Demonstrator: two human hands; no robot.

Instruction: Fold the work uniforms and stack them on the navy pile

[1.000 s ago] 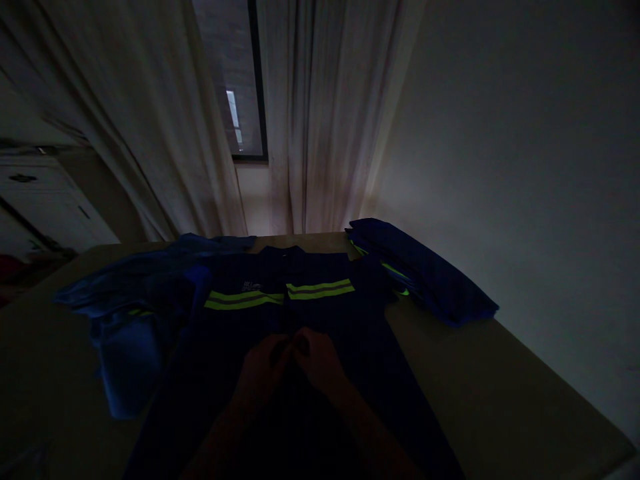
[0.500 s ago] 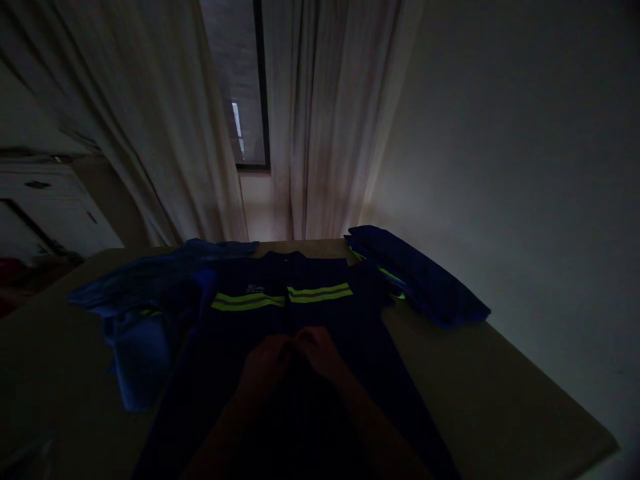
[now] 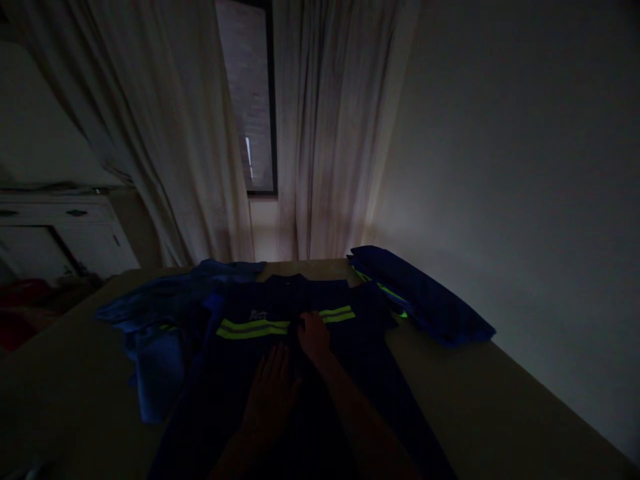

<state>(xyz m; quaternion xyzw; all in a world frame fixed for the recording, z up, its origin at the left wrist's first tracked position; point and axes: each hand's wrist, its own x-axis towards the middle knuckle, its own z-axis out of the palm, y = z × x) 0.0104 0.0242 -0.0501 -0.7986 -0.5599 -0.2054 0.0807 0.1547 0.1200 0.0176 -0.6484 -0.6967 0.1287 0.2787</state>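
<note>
A navy work jacket (image 3: 330,380) with yellow-green reflective stripes lies front side up, its collar toward the window. My left hand (image 3: 273,383) rests flat on the jacket's front below the chest stripe, fingers stretched out and holding nothing. Higher up, at the centre front beside the stripe, my right hand (image 3: 314,333) is closed, its curled fingers gripping the jacket's front edge. Darkness hides the exact bit of cloth between those fingers.
Crumpled blue denim clothing (image 3: 163,367) lies to the left on the bed-like surface (image 3: 450,407). A folded navy garment (image 3: 425,297) with green trim sits at the right, near the wall (image 3: 510,167). Curtains (image 3: 335,133) hang at the back; a white cabinet (image 3: 85,233) stands far left.
My hands were together at the jacket's centre front. The right has moved up to the stripe, while the left has opened flat on the cloth. The view has tilted up slightly.
</note>
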